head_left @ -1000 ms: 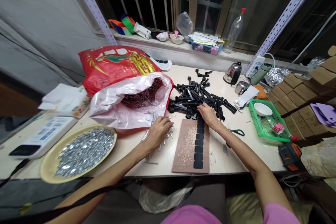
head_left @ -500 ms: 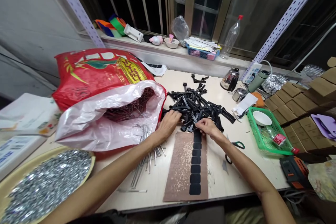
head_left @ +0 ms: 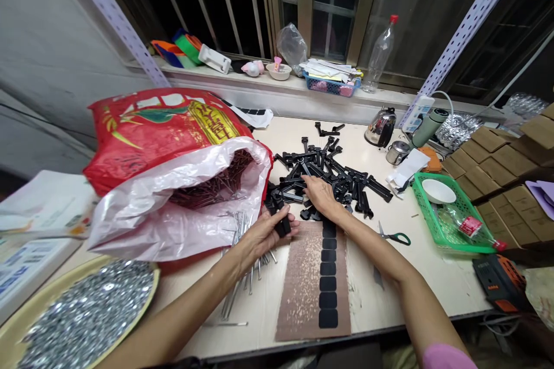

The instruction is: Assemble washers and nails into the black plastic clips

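Observation:
My left hand is closed around a black plastic part just left of the brown backing sheet, above loose metal pins. My right hand lies palm down on the heap of black plastic parts at the table's middle, fingers spread among them. A column of black adhesive pads runs down the sheet's right side.
A red bag with a white liner full of dark rods sits at left. A yellow tray of silver pieces lies near left. Scissors, a green basket, a kettle and cardboard boxes stand at right.
My left hand went from the metal pins to the black heap, then drew back holding a black part. My right hand moved from the sheet's top onto the heap.

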Motion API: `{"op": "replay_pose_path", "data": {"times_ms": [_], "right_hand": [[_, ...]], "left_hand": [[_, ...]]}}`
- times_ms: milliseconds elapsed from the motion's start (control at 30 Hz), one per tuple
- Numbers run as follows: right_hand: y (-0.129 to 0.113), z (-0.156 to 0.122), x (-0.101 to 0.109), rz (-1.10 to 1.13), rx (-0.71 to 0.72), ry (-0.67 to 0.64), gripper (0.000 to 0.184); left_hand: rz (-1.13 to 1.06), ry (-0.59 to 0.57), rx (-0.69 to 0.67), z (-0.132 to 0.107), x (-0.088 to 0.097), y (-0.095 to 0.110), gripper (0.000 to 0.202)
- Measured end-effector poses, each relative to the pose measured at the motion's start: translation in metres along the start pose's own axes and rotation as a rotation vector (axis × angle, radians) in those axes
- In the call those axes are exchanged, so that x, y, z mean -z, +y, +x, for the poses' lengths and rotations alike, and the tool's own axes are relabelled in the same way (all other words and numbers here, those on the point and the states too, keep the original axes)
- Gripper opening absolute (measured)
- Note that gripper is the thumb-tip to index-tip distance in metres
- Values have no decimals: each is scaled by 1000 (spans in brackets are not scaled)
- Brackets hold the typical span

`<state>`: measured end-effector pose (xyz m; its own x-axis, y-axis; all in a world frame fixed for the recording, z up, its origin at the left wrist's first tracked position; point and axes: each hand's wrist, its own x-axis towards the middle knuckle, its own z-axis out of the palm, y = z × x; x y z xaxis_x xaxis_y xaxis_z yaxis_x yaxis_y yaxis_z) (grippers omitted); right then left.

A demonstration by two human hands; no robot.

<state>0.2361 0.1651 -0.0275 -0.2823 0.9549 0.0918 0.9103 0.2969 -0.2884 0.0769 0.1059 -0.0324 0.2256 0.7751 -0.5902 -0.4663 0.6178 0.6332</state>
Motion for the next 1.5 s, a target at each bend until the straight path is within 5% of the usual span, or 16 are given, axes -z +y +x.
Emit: {"op": "replay_pose_path", "data": {"times_ms": [133,233,367,500,667,733,900,1033,1233,1367,1500], "right_hand": [[-7,-5,-9,-94,54,137,43],[-17,-39,-19,12,301,289,30],[-11,-71,-21,130,537,245,33],[24,-56,2,-34,406,114,43],[63,-31,38,-329,275,-137,27],[67,-32,45,-334,265,-133,25],[35,-45,37,-57,112,73,17],[1,-42,23,163,301,-62,15],[19,-14,21,-185,409,-137,30],[30,-6,15,-303,547,-234,21],[16,-10,18,-52,340,-69,9]], "left_hand": [[-122,-24,111,-5,0,-1,5],[-267,-83,182,-1,-1,-4,10],[-355,-82,195,3,-2,-9,6],[-184,-74,158,0,-3,-7,10],[-75,-47,80,-6,-3,-4,14],[-94,-39,58,-6,-4,-5,15],[-124,-49,-132,4,-19,-14,22],[-172,26,-258,12,-30,-13,24],[-12,112,-258,5,-6,-4,31],[64,124,-313,-3,2,-9,41],[109,144,-420,-3,-1,-12,42]]}}
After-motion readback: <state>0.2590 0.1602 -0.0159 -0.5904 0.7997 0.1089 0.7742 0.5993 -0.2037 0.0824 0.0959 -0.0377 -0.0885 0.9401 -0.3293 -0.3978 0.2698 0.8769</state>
